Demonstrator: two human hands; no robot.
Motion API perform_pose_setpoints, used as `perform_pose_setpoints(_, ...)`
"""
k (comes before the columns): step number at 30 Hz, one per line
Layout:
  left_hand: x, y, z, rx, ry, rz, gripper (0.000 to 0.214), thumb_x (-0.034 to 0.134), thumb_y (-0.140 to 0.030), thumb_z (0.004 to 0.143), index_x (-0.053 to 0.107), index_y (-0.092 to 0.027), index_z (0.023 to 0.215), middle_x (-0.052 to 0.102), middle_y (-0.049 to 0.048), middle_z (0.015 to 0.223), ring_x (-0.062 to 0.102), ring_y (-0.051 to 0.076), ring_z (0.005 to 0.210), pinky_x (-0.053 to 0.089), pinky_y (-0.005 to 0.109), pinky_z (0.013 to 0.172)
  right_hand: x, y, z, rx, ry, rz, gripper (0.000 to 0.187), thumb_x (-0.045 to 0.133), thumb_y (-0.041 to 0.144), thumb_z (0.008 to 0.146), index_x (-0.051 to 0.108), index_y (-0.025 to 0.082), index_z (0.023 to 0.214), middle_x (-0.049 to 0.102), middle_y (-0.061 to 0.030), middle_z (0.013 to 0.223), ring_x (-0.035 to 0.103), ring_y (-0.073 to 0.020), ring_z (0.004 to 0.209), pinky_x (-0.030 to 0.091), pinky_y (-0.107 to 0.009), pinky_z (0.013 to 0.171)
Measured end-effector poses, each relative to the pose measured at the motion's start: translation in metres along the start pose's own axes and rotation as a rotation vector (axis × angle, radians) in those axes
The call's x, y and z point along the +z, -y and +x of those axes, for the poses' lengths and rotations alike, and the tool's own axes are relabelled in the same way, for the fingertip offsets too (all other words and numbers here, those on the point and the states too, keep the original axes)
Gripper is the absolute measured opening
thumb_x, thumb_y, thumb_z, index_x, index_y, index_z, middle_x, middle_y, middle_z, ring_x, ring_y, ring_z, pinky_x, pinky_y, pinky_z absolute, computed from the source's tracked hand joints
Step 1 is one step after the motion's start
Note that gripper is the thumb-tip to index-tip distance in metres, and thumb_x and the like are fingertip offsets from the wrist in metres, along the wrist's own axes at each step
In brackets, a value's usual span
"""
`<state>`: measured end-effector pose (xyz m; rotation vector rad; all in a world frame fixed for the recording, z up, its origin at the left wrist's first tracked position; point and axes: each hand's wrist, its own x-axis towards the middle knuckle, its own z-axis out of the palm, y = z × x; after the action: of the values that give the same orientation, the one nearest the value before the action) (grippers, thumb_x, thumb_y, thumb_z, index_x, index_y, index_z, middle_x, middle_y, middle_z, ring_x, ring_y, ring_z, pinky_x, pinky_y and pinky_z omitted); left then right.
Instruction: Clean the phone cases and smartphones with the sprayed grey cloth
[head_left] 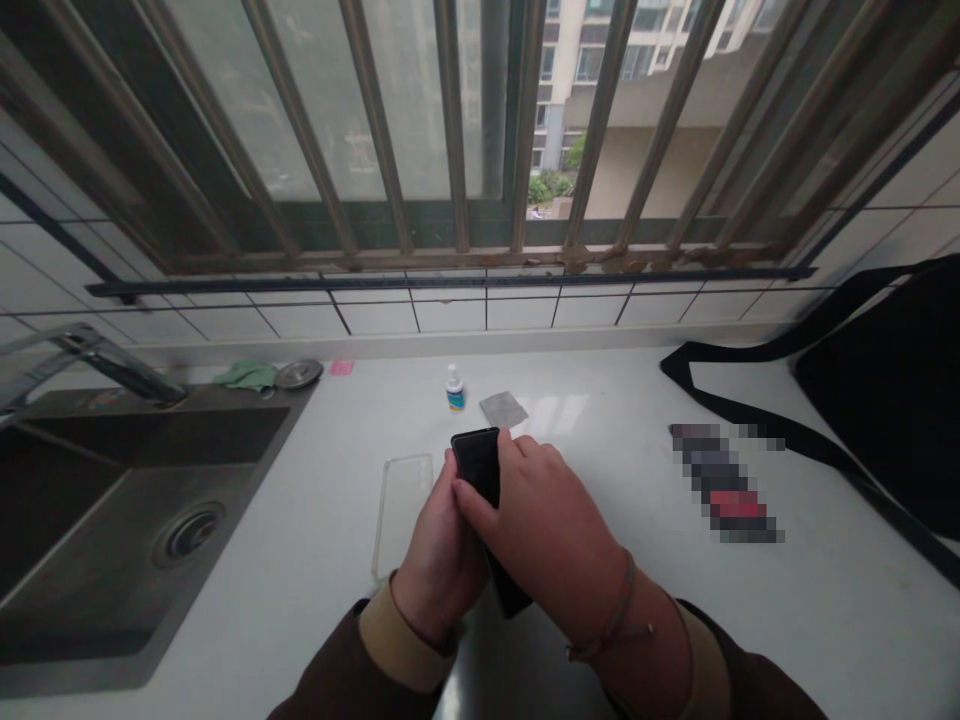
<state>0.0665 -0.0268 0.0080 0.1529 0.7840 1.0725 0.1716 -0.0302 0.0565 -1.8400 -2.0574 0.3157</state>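
Observation:
A black smartphone (477, 462) stands tilted above the white countertop (300, 590), gripped in my left hand (439, 560). My right hand (544, 530) lies across its face, fingers pressing near the upper edge, and hides most of it. Just left of my left hand lies a clear plastic phone case (403, 510). Beyond the phone stand a small white bottle with a blue label (454, 389) and a flat grey square sheet (503, 408). The sheet almost touches my right fingertips. A thin cord bracelet (611, 618) circles my right wrist.
A steel sink with a drain (189, 532) and faucet (112, 362) lies left, with a green cloth (247, 376) behind it. A black bag with straps (877, 390) sits right, near a pixelated blurred object (724, 482). A barred window and tiled wall border the counter's back.

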Motion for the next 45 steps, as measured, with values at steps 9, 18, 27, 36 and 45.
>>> perform_pose_setpoints(9,-0.003,0.004,0.001,-0.08,0.061,0.003,0.058,0.048,-0.058,0.108,0.073,-0.015,0.139,0.082,0.0154,0.122,0.073,0.034,0.126,0.055,0.048,0.112,0.0,0.008,0.0,0.0,0.061,-0.072,0.038,0.066,0.048,0.102,0.072,0.013,0.116,0.072,-0.019,0.11,0.065,-0.0359,0.105,0.052,-0.05,0.098)
perform_pose_setpoints(18,-0.002,-0.01,-0.001,-0.108,0.026,-0.053,0.071,0.039,-0.067,0.109,0.079,-0.008,0.121,0.083,0.019,0.109,0.079,0.034,0.106,0.061,0.049,0.102,0.001,-0.03,-0.019,0.033,-0.009,0.323,0.055,0.044,0.055,0.111,0.061,0.013,0.143,0.07,-0.0201,0.132,0.063,-0.0358,0.124,0.049,-0.052,0.107)
perform_pose_setpoints(27,0.003,-0.015,-0.004,-0.042,-0.005,-0.108,0.075,0.039,-0.069,0.109,0.079,-0.006,0.118,0.083,0.0176,0.101,0.081,0.026,0.084,0.065,0.036,0.084,0.037,-0.066,-0.084,0.109,0.533,1.114,0.092,0.009,0.082,0.104,0.069,0.016,0.081,0.072,-0.0124,0.075,0.063,-0.0195,0.066,0.05,-0.033,0.065)
perform_pose_setpoints(36,0.006,-0.015,-0.01,-0.179,0.116,-0.031,0.083,0.034,-0.072,0.108,0.08,-0.003,0.109,0.081,0.0186,0.089,0.079,0.025,0.077,0.063,0.032,0.073,0.059,-0.058,-0.099,0.073,0.489,1.281,0.078,0.034,0.087,0.101,0.06,0.016,0.08,0.057,-0.003,0.059,0.05,-0.011,0.048,0.037,-0.022,0.046)
perform_pose_setpoints(45,0.004,-0.013,-0.01,-0.225,0.148,-0.013,0.087,0.03,-0.075,0.107,0.079,-0.003,0.106,0.081,0.0182,0.088,0.079,0.025,0.078,0.063,0.033,0.074,0.065,-0.052,-0.105,0.073,0.408,1.199,0.077,0.027,0.084,0.104,0.06,0.017,0.086,0.059,-0.0018,0.062,0.053,-0.0098,0.045,0.036,-0.02,0.044)
